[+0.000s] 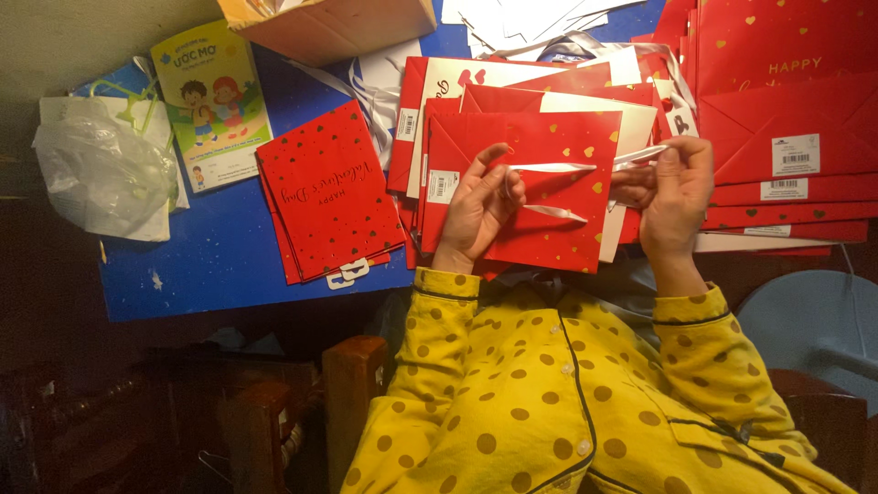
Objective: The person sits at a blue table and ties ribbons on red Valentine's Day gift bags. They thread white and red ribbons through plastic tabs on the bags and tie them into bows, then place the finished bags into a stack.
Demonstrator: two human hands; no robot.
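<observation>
A flat red gift bag (549,197) with gold hearts lies at the near edge of the blue table. My left hand (476,210) rests on its left half, fingers pinching one end of a white ribbon (553,167). The ribbon runs across the bag to my right hand (675,194), which is closed on the other end at the bag's right edge. A second strand of ribbon slants below the first. Both sleeves are yellow with brown dots.
A stack of finished red bags (329,192) lies to the left; more flat red bags (786,119) pile at the right. A children's booklet (212,101), a plastic bag (101,169), a cardboard box (329,27) and white paper sit further back. Dark wooden chairs (274,412) stand below.
</observation>
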